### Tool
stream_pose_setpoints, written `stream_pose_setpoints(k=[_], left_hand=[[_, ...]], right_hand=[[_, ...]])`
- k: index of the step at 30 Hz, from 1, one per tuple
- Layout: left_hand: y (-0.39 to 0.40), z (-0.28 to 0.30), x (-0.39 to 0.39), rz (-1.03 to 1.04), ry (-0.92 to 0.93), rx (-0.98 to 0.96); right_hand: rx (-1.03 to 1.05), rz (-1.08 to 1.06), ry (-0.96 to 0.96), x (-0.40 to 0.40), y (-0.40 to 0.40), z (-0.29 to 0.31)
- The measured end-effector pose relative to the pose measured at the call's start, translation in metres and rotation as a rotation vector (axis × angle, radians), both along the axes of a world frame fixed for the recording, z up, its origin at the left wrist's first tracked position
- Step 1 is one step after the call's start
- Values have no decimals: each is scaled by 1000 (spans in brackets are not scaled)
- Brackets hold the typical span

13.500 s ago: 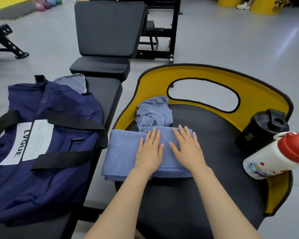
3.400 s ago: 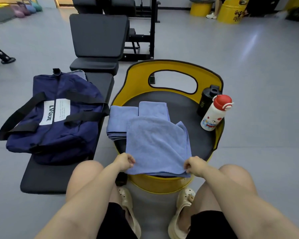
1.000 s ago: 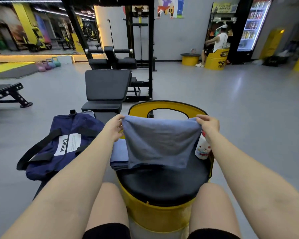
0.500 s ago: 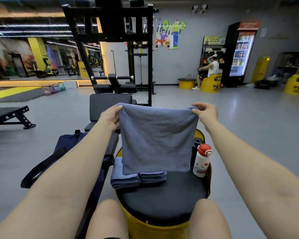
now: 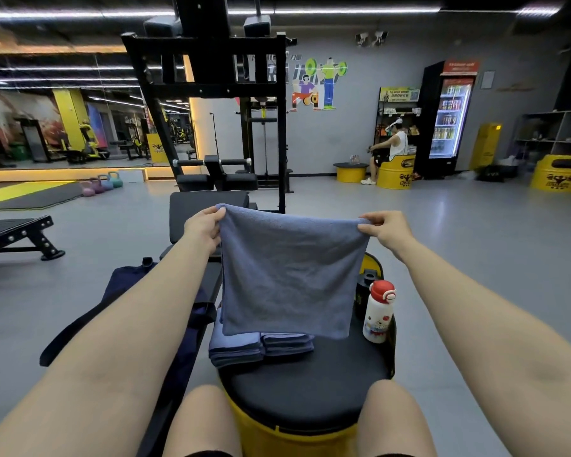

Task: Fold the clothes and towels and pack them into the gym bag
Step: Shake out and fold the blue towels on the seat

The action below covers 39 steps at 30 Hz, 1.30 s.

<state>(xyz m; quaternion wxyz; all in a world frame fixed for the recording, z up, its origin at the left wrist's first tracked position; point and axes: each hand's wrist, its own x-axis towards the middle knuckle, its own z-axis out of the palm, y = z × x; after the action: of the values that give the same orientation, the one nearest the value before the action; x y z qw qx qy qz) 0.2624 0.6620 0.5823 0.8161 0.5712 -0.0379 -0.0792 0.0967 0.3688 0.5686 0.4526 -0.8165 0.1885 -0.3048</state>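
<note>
A blue-grey towel hangs in the air in front of me, held up by its two top corners. My left hand pinches the left corner and my right hand pinches the right one. Below it, two folded blue towels lie side by side on the black seat of a yellow drum stool. The navy gym bag lies on the bench to the left, mostly hidden behind my left arm.
A white bottle with a red cap and a black bottle stand at the stool's right edge. A black weight bench and rack stand beyond. Grey floor spreads on both sides; a seated person is far back.
Both hands have lifted the towel off the stool, up and out in front of me at arm's length, and my view has tilted up toward the room.
</note>
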Motion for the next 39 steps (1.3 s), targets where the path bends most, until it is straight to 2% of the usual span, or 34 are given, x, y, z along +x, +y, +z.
stream_pose_setpoints(k=[7,16,22,24,28,34,37,39], left_hand=[[2,-2,-7,70,-93,73],[11,4,-16,135,-198,129],[17,-5,-20,126,-283,326],[18,-7,-24,122,-261,386],[20,-16,-28,38,-168,332],[20,-24,-36,41,-104,258],[23,-26,-39,114,-175,271],[24,-24,-43,177,-262,346]], right_hand=[[-169,-121,16,-15,4,-1],[-224,-156,-43,-29,15,10],[-270,-163,-47,-39,19,9],[-271,-166,-49,-42,21,7],[-260,-169,-55,-48,24,3],[-223,-192,-77,-53,24,1],[-213,-198,-79,-55,25,1],[-223,-188,-75,-56,26,1]])
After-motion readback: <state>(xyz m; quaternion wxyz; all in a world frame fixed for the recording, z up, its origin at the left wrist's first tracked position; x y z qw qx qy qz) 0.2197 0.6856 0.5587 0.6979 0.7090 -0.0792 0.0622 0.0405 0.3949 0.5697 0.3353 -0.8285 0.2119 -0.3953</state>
